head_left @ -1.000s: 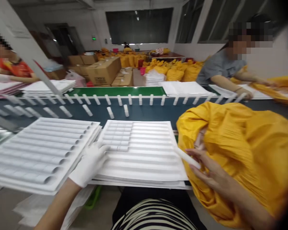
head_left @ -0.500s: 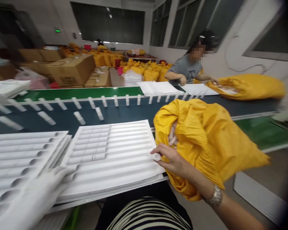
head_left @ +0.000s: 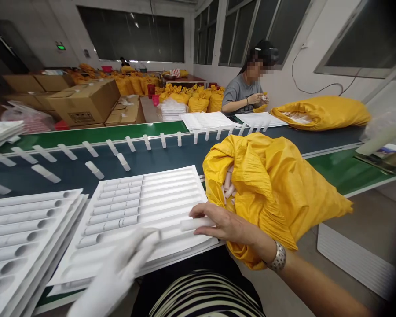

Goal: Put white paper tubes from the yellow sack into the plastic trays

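My left hand point(head_left: 125, 259), in a white glove, is over the near part of a white grooved tray point(head_left: 171, 185); its fingers are blurred and look pressed together, and what they hold, if anything, cannot be made out. My bare right hand point(head_left: 221, 224) pinches a white tube point(head_left: 196, 223) above the tray's right side. Several printed white tubes point(head_left: 119, 207) lie in the grooves on the tray's left half. To the right, a yellow sack point(head_left: 277, 185) lies with its mouth open, showing small pale pieces point(head_left: 229, 187) inside.
At left stands a stack of filled grooved trays point(head_left: 23, 233). Beyond, a dark conveyor point(head_left: 69, 171) carries several white tubes. Across it, a person point(head_left: 244, 90) handles something small beside another yellow sack point(head_left: 333, 112). Cardboard boxes point(head_left: 86, 103) are at the back left.
My left hand has moved right, from the tray's left edge to over its grooves. The tube in my right hand has turned from end-on to lengthwise. The person across has raised their hands together.
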### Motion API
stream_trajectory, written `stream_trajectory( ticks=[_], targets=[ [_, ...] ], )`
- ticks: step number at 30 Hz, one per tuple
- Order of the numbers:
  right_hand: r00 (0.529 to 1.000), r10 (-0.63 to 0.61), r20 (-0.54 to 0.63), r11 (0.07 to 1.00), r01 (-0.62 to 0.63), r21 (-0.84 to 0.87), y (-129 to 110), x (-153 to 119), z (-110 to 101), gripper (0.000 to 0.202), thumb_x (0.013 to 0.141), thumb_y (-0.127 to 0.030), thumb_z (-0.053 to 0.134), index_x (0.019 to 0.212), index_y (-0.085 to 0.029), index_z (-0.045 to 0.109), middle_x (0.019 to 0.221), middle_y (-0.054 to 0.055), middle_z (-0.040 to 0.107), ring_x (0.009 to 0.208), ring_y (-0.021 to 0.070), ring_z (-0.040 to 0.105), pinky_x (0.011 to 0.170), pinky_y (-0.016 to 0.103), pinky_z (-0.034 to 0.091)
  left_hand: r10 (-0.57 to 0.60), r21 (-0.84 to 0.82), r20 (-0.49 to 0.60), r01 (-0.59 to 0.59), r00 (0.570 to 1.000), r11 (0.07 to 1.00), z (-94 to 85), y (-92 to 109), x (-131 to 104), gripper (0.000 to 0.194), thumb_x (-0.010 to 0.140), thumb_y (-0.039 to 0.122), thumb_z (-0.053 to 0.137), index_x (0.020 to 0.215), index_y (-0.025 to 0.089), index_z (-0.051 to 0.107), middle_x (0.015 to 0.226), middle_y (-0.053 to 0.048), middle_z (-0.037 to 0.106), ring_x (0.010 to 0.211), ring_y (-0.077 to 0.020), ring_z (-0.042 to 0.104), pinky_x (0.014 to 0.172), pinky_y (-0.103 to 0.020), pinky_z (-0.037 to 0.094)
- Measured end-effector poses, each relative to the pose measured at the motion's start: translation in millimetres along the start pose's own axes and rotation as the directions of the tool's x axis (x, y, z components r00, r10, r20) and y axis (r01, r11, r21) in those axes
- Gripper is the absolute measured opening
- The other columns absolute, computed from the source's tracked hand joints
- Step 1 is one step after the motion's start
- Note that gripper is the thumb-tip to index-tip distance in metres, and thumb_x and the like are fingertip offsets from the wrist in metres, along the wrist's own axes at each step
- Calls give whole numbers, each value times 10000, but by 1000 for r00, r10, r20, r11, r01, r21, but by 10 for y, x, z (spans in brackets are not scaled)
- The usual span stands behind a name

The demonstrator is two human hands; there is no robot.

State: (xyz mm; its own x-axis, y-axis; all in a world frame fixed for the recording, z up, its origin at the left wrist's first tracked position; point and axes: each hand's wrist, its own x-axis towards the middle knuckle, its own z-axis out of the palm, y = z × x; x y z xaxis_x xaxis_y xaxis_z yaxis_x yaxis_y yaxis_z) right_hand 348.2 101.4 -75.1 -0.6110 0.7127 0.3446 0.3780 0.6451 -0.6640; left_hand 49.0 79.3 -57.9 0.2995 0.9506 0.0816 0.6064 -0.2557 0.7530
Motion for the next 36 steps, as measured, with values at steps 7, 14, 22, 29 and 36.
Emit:
stream_trajectory(
  ticks=[7, 14, 22, 29, 36],
  targets=[
    [991, -122, -62, 988, 115, -102, 12, -52, -171, 261, 984, -402, 640, 1023, -145, 662, 938, 79, 691, 897, 198, 644, 841, 318, 494, 81, -214, 281, -20, 956, 977, 506, 321, 306, 345, 999, 441, 445, 1166, 272, 696, 1087, -19, 737, 892, -199, 697, 836, -288, 577],
    [951, 309, 25, 949, -310, 55, -31, -211, -336, 450, 928, -543, 667, 1208, -193, 623, 865, -1, 680, 669, 130, 603, 620, 222, 460, 296, -252, 153, -252, 943, 934, 876, 147, 362, 284, 1013, 264, 475, 1280, 315, 560, 1119, -11, 638, 1068, -179, 610, 979, -290, 464],
    [999, 15, -50, 1000, -16, -18, 49, -359, -309, 257, 1061, -368, 502, 1138, -152, 619, 930, 51, 618, 836, 156, 590, 767, 259, 493, 33, -345, 450, 140, 892, 928, 680, 265, 398, 315, 997, 495, 495, 1017, 212, 632, 839, 11, 553, 775, -146, 514, 727, -250, 435],
    [978, -183, 100, 975, 194, -107, 135, -323, -203, 257, 1088, -299, 433, 1159, -136, 620, 984, 97, 635, 917, 182, 571, 865, 307, 488, 36, -493, 760, 539, 649, 683, 754, 154, 444, 388, 943, 554, 568, 1024, 179, 627, 632, 84, 272, 525, -83, 143, 463, -197, 197],
    [973, -61, 221, 998, 58, 17, 65, -289, -142, 385, 1040, -490, 490, 1145, -154, 647, 949, 65, 667, 903, 179, 610, 872, 296, 511, 360, -360, 602, -160, 713, 919, 693, 426, 467, 421, 1005, 435, 468, 1369, 279, 612, 1235, -73, 666, 1110, -265, 588, 1112, -408, 391]
  ],
)
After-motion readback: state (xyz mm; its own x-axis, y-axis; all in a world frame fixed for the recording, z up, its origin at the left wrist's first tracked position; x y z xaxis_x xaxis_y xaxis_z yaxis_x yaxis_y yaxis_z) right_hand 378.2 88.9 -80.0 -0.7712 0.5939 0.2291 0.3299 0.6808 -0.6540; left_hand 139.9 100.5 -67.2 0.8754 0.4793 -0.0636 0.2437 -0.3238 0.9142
